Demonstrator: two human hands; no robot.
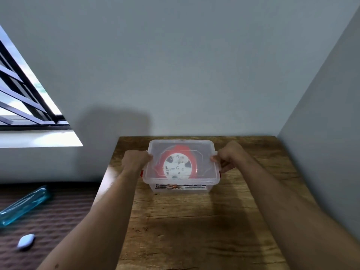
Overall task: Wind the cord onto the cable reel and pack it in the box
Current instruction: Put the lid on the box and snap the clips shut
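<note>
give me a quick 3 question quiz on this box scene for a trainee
1. True or false: the lid sits on the clear box.
2. What shows through the lid? A) a blue bottle B) an orange and white cable reel C) a loose cord pile
3. Where is each hand placed?

Key:
1. True.
2. B, the cable reel lies flat inside.
3. The left hand is at the box's left side and the right hand at its right side, by the red latches; whether the latches are shut cannot be told.
</note>
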